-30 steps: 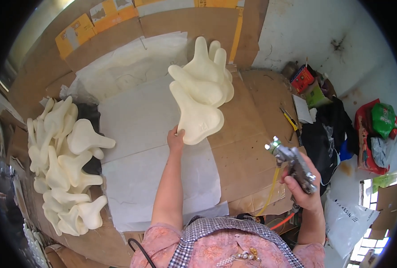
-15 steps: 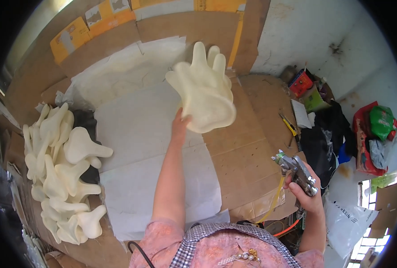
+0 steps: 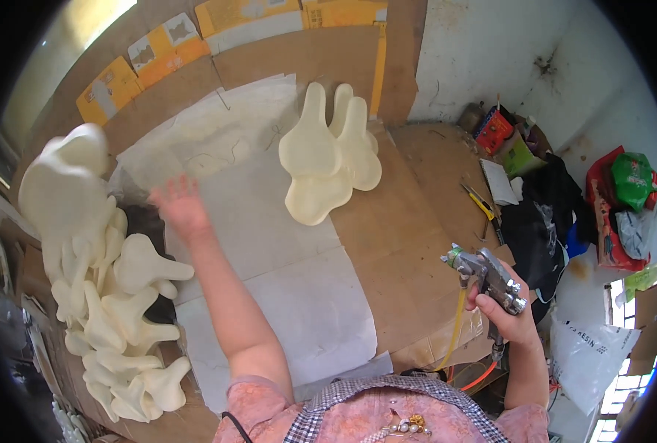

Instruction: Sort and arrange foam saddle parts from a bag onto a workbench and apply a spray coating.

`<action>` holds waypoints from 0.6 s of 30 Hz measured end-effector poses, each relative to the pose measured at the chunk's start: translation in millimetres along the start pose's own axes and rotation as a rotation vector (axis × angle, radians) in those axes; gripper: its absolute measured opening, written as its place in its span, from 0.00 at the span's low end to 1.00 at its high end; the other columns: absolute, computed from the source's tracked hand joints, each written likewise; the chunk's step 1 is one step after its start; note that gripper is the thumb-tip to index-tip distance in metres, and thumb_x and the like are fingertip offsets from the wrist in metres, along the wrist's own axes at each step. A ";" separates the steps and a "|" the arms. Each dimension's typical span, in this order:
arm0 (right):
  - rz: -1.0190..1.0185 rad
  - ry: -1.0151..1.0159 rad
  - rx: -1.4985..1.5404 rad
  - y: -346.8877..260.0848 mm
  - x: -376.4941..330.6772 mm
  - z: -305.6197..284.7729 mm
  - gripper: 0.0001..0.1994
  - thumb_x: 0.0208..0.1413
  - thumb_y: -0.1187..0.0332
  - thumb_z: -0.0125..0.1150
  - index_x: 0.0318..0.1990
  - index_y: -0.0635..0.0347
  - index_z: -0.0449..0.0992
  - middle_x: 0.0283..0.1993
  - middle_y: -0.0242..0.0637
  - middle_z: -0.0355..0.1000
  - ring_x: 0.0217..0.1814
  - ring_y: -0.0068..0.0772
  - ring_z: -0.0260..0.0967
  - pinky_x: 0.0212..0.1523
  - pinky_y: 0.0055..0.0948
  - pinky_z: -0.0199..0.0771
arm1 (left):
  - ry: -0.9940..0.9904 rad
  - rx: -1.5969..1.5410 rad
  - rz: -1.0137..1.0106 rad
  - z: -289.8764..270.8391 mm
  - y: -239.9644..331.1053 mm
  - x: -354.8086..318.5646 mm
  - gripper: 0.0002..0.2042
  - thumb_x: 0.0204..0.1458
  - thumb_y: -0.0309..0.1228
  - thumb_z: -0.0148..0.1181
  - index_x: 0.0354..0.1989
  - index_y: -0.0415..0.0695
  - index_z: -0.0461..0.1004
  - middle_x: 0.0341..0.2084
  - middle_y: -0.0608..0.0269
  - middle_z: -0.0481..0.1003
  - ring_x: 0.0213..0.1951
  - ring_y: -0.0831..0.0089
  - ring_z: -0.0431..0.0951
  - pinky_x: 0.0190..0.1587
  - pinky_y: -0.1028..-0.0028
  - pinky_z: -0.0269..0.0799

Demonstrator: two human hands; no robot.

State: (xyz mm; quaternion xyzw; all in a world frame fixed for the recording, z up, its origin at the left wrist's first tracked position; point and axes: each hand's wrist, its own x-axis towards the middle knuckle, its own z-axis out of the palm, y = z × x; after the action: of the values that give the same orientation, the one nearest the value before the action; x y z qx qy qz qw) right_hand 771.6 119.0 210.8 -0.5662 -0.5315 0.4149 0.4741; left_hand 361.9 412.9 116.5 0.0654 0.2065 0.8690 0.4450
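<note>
My left hand (image 3: 180,207) is stretched out over the white paper sheets (image 3: 299,295), fingers spread and holding nothing. Just left of it a cream saddle-shaped foam piece (image 3: 66,184) shows blurred above the pile of several similar cream pieces (image 3: 121,317) along the left side. A small stack of the same cream pieces (image 3: 328,155) lies at the far end of the paper. My right hand (image 3: 509,317) grips a metal spray gun (image 3: 487,273) at the right, with a yellow hose hanging from it.
Brown cardboard (image 3: 409,221) covers the work surface and the back wall. Clutter sits at the right: a red box (image 3: 494,129), a black bag (image 3: 542,221), red and green bags (image 3: 627,192), a white sack (image 3: 590,354). A yellow-handled tool (image 3: 480,203) lies on the cardboard.
My left hand held a cream piece up over the far stack; it has swung left and let go, and the piece now blurs over the left pile. The spray gun stayed put.
</note>
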 end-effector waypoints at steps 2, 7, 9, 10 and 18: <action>-0.041 -0.022 0.036 -12.9 12.6 6.3 0.28 0.48 0.71 0.61 0.57 0.69 0.60 0.34 0.38 0.70 0.34 0.25 0.69 0.36 0.26 0.73 | -0.311 0.568 -0.072 -46.0 -55.6 51.9 0.28 0.57 0.44 0.48 0.65 0.54 0.52 0.65 0.65 0.49 0.61 0.65 0.55 0.63 0.57 0.46; -0.173 0.062 0.107 -37.7 35.4 19.6 0.28 0.47 0.74 0.59 0.57 0.72 0.59 0.39 0.41 0.69 0.36 0.26 0.68 0.37 0.27 0.75 | -0.436 1.313 -0.196 -58.9 -193.3 94.1 0.39 0.45 0.35 0.62 0.65 0.40 0.48 0.61 0.53 0.57 0.61 0.60 0.57 0.61 0.62 0.54; -0.184 0.085 0.049 -37.6 35.3 14.6 0.29 0.46 0.72 0.59 0.57 0.72 0.59 0.42 0.44 0.69 0.37 0.28 0.69 0.38 0.30 0.73 | -0.349 1.336 -0.375 -57.5 -232.4 85.8 0.41 0.40 0.33 0.67 0.64 0.41 0.51 0.59 0.49 0.59 0.59 0.57 0.61 0.59 0.63 0.56; -0.189 0.055 0.055 -33.7 38.0 13.9 0.30 0.46 0.71 0.60 0.57 0.71 0.59 0.42 0.45 0.69 0.37 0.29 0.69 0.39 0.30 0.73 | -0.355 1.322 -0.367 -60.4 -238.8 92.3 0.41 0.40 0.33 0.67 0.64 0.41 0.51 0.59 0.49 0.59 0.59 0.57 0.61 0.59 0.63 0.56; -0.050 0.045 0.071 -3.4 49.5 8.6 0.32 0.47 0.66 0.63 0.58 0.70 0.58 0.37 0.44 0.70 0.36 0.31 0.70 0.40 0.30 0.71 | -0.683 1.313 -0.574 -35.9 -228.0 65.8 0.26 0.42 0.33 0.67 0.49 0.32 0.69 0.37 0.56 0.76 0.36 0.68 0.77 0.40 0.71 0.71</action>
State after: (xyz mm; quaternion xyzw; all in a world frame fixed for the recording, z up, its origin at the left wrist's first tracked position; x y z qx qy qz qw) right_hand 767.0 169.1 214.1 -0.5447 -0.5197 0.4088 0.5159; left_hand 482.2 573.0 -15.7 0.5215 0.5377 0.3526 0.5609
